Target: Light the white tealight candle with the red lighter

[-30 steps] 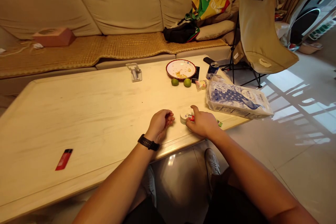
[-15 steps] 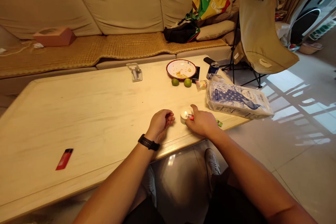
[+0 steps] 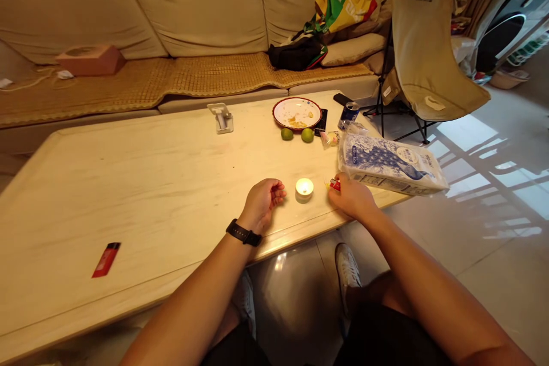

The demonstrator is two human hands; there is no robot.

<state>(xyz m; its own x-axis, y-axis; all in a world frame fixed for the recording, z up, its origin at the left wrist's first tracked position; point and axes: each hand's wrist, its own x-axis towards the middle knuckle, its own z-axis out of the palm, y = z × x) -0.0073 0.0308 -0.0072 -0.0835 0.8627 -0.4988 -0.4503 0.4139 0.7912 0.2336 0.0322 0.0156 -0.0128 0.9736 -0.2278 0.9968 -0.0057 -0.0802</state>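
A person sits at the near edge of a long, pale cream worktop [image 3: 163, 194] with a wood-like grain. Close to that near edge, toward the worktop's right end, stands a short, round, whitish candle [image 3: 304, 191], upright and glowing at its top. The person's left hand [image 3: 263, 199], with a black strap [image 3: 243, 233] on the wrist, lies just to the left of the candle without touching it; its fingers are loosely curled toward the candle, and nothing shows in its grasp. The right hand [image 3: 352, 197] is on the candle's other side, apart from it, gripping a small red lighter with a metal top [image 3: 335, 184] whose tip points toward the candle.

A flat red lighter with a black top [image 3: 105, 261] lies near the worktop's near left corner. Just beyond the right hand, a white plastic-wrapped pack with a blue peacock print [image 3: 390, 163] juts over the right edge. Toward the far right corner are a round white plate with a dark red rim [image 3: 291, 107], holding yellowish scraps, and a dark blue metal can [image 3: 349, 114]. Two small round green fruits [image 3: 307, 135] rest along the plate's near side.
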